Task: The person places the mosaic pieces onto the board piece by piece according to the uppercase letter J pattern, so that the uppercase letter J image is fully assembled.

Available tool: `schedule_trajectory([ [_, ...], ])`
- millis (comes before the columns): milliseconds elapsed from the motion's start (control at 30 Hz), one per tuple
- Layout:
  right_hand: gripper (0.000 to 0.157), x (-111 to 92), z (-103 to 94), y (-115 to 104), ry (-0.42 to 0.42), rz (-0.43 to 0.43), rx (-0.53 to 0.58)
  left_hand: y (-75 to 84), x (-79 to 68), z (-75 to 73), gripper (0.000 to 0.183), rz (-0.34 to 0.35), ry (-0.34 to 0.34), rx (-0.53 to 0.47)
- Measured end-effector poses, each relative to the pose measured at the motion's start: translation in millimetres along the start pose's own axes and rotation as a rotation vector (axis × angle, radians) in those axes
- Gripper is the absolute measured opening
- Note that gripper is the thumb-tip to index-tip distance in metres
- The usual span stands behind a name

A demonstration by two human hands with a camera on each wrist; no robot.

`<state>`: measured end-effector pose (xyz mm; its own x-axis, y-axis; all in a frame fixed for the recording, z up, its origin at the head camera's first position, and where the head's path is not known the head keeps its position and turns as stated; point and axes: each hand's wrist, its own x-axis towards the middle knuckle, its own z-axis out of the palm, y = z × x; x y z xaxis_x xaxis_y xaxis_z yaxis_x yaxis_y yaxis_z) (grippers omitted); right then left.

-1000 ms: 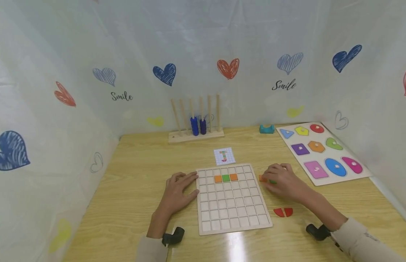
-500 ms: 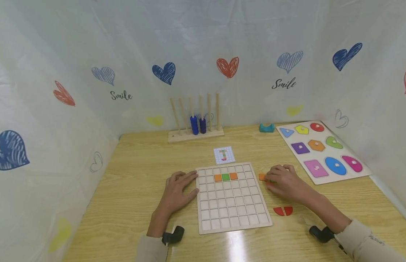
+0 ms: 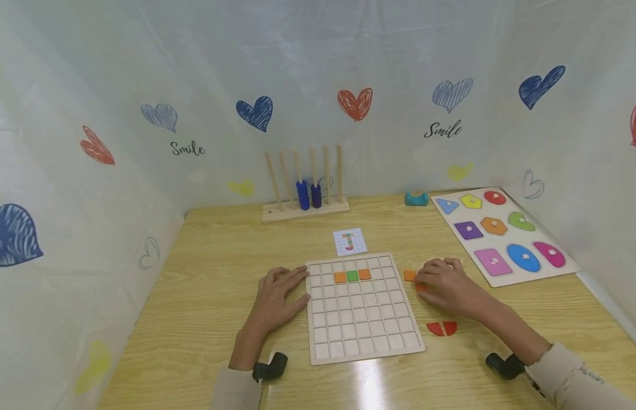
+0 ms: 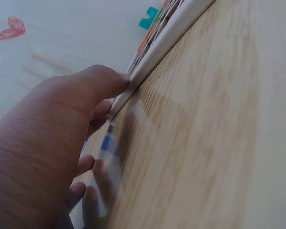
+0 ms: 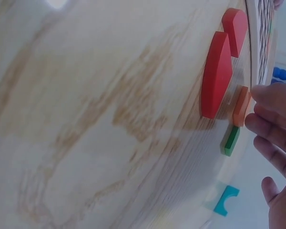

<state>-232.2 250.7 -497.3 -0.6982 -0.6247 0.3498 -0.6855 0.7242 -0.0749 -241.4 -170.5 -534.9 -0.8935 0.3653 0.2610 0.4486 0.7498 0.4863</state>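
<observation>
The orange tile is flat-faced and square-edged – likely light, stiff, smooth, best pinched by opposite edges – under the right hand, between the board's two and three o'clock. Whether those fingers grip it, I cannot tell; the left hand, relaxed, touches the board toward ten.

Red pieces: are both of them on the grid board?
No, both red pieces lie on the table, right of the grid board.
</observation>
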Motion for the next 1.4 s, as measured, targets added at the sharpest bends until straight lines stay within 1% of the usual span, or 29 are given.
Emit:
schedule_trajectory([
  [267,0.022,-2.1,-1.1,0.2,-0.067,0.029,0.006,-0.9,-1.0,0.0,0.054,-0.001,-0.002,0.004],
  [633,0.022,-2.3,-1.5,0.7,-0.069,0.023,0.004,-1.7,-0.4,1.9,0.053,0.002,0.01,0.013],
  [767,0.021,0.3,-3.0,-1.4,-0.057,0.023,0.005,-2.5,-0.8,2.3,0.053,0.003,0.012,0.01],
  [967,0.019,6.7,-3.6,-3.6,-0.014,0.024,0.044,-2.4,-0.4,1.8,0.053,-0.018,-0.007,0.018],
  [1233,0.022,16.1,-3.8,-6.8,0.036,-0.019,0.08,-0.9,-1.1,0.9,0.053,-0.018,-0.002,0.019],
  [1400,0.023,22.3,-4.7,-10.0,0.033,-0.038,0.104,-0.4,-1.2,0.4,0.053,-0.008,0.01,0.014],
])
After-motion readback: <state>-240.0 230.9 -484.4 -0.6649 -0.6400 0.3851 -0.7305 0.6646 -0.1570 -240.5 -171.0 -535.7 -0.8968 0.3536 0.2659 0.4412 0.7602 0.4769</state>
